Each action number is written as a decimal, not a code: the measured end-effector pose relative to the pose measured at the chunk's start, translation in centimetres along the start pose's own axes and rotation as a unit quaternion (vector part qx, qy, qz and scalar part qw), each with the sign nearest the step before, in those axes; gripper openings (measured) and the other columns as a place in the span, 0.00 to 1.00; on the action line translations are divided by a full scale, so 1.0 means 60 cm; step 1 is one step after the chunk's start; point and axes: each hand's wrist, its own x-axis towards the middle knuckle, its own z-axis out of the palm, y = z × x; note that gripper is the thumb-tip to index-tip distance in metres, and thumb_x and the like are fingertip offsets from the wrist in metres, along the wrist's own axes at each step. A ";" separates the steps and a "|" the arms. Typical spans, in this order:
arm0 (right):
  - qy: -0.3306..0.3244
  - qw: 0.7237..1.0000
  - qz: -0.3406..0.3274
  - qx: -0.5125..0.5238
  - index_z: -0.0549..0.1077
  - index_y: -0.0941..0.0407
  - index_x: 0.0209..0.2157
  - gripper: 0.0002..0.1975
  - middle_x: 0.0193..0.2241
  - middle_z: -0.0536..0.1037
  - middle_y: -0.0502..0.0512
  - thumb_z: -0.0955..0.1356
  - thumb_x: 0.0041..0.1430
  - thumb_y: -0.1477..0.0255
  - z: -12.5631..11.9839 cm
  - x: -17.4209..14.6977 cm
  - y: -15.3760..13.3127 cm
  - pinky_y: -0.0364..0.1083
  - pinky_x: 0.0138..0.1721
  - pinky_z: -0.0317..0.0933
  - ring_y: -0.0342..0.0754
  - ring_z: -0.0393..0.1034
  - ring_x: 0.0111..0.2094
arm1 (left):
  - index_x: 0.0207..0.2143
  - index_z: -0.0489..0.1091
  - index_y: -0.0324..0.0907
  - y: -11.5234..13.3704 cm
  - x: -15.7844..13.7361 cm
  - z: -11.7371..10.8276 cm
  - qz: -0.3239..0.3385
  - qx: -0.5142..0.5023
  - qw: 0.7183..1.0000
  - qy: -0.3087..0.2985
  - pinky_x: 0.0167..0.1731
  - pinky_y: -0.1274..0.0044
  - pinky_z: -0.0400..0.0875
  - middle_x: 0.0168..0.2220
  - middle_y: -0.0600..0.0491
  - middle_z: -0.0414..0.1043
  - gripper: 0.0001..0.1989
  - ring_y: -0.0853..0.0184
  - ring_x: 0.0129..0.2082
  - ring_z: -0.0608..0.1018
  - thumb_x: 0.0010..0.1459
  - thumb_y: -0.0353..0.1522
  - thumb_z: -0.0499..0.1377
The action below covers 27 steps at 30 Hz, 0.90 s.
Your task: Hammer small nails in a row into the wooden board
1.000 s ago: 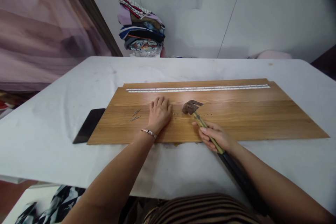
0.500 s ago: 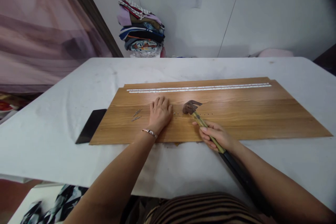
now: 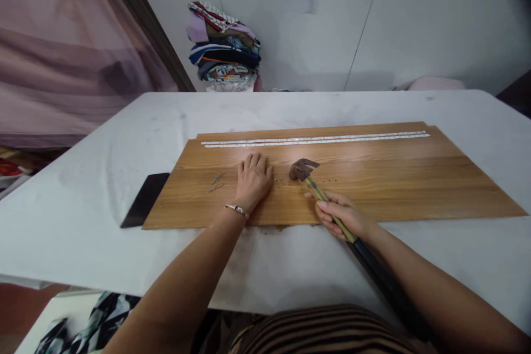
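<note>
My left hand (image 3: pixel 254 180) lies flat on a wood-grain board (image 3: pixel 394 177), fingers stretched toward the far edge. In my right hand (image 3: pixel 342 213) is a claw hammer (image 3: pixel 301 170), gripped partway along its yellowish and black handle. Its rusty head is over the middle of the board; whether it touches the surface I cannot tell. A row of small nail heads or holes (image 3: pixel 279 180) runs along the board between my left hand and the hammer, and on past it. Several loose nails (image 3: pixel 216 184) lie on the board left of my left hand.
Two white marked strips (image 3: pixel 315 140) run along the board's far side. A dark flat object (image 3: pixel 144 200) lies by its left end. The white-covered table (image 3: pixel 95 177) carries everything. Folded clothes (image 3: pixel 225 47) are stacked beyond it, against the wall. A pink curtain (image 3: pixel 74 50) hangs at left.
Almost nothing differs; the whole view has shifted very slightly. Both hands and the hammer keep their places on and over the board.
</note>
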 end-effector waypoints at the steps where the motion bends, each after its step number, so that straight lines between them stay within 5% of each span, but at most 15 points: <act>1: 0.001 1.000 -0.003 0.001 0.71 0.55 0.58 0.29 0.20 0.64 0.39 0.73 0.59 0.58 0.000 0.000 0.000 0.37 0.10 0.47 0.36 0.52 0.12 | 0.55 0.71 0.45 0.000 0.000 0.000 -0.001 -0.001 1.000 0.000 0.66 0.57 0.61 0.65 0.44 0.70 0.17 0.53 0.67 0.66 0.71 0.35 0.48; 27: 0.013 1.000 -0.016 0.012 0.72 0.56 0.57 0.30 0.20 0.64 0.38 0.74 0.57 0.55 -0.002 0.001 0.003 0.36 0.10 0.50 0.34 0.50 0.11 | 0.56 0.71 0.42 -0.002 0.001 0.007 -0.002 -0.004 1.000 0.000 0.67 0.58 0.58 0.65 0.43 0.69 0.17 0.53 0.68 0.66 0.72 0.35 0.50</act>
